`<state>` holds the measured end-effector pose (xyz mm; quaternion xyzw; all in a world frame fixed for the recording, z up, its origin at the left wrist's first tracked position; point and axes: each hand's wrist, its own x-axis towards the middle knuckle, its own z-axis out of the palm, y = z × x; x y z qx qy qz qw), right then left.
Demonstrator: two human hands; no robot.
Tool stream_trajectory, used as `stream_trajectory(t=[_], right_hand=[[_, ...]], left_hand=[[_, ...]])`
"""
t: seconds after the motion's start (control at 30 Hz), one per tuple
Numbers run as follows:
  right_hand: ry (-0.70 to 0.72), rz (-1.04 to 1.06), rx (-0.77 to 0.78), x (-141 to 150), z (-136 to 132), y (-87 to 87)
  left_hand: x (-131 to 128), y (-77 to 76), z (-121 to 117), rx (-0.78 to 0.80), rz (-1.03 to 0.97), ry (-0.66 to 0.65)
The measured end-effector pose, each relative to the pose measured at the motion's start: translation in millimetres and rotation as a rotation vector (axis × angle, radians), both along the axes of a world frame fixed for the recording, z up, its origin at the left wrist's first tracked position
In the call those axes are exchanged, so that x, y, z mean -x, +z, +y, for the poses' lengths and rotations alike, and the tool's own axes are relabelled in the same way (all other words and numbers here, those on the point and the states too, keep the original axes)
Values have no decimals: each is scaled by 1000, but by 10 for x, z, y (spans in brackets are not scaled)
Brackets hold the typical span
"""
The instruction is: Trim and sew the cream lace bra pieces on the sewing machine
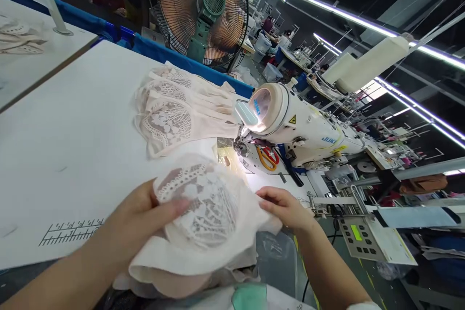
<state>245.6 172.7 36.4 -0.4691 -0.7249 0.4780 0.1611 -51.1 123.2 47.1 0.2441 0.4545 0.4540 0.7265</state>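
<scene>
A cream lace bra cup piece (203, 208) is stretched between my two hands at the table's front edge. My left hand (145, 213) grips its left side, the thumb lying over the lace and the fingers hidden behind the cloth. On the right, my right hand (279, 206) pinches the plain fabric edge between thumb and fingers. Beyond them, a row of similar lace pieces (174, 111) lies on the white table (83, 140), reaching to the needle area of a white sewing machine (290, 121).
Scissors with orange and red handles (268, 157) lie beneath the machine arm. A large fan (203, 9) stands behind the table. At right is a control panel (359, 237) with a lit display. A clear plastic bin (278, 261) sits below the table edge.
</scene>
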Motion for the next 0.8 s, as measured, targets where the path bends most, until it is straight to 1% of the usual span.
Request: stream_trajectory(t=[0.07, 0.1, 0.17, 0.2, 0.23, 0.27, 0.33, 0.37, 0.4, 0.43, 0.47, 0.5, 0.53, 0.57, 0.6, 0.63, 0.67, 0.73, 0.8], right_hand=[[-3, -130, -162, 76, 160, -88], [-15, -213, -258, 126, 241, -139], [-45, -360, -414, 244, 397, -244], [-59, -404, -460, 310, 470, -291], [-67, -436, -491, 378, 540, -329], [-68, -461, -513, 446, 604, -359], [-55, -528, -558, 572, 718, -387], [-46, -560, -577, 627, 765, -389], [-38, -590, -595, 675, 805, -385], [-34, -615, -613, 716, 836, -379], [-34, -639, -633, 749, 859, -371], [-37, -662, -651, 774, 873, -366], [-40, -685, -668, 793, 880, -365], [-40, -707, -682, 804, 881, -367], [-36, -728, -693, 810, 877, -375], [-28, -747, -702, 810, 868, -386], [-19, -763, -708, 805, 855, -399], [-6, -784, -718, 781, 817, -427], [1, -786, -728, 736, 761, -447]], left_hand=[[178, 29, 145, 17, 173, 86], [288, 8, 235, 5, 239, 110], [535, -87, 446, -58, 416, 97], [662, -144, 561, -129, 564, 66], [781, -197, 674, -211, 753, 13], [881, -236, 782, -261, 971, -42], [991, -263, 954, -256, 1446, -140], [986, -253, 1009, -251, 1661, -129], [939, -232, 1039, -277, 1837, -76], [851, -209, 1047, -355, 1952, 7], [725, -190, 1039, -483, 2002, 86], [569, -182, 1023, -649, 1991, 114], [392, -190, 1007, -821, 1932, 58], [205, -217, 1001, -974, 1850, -91], [18, -261, 1008, -1107, 1760, -265], [-157, -321, 1033, -1170, 1703, -396], [-311, -391, 1071, -1205, 1672, -462], [-531, -534, 1170, -1248, 1638, -551], [-630, -644, 1260, -1272, 1638, -588]])
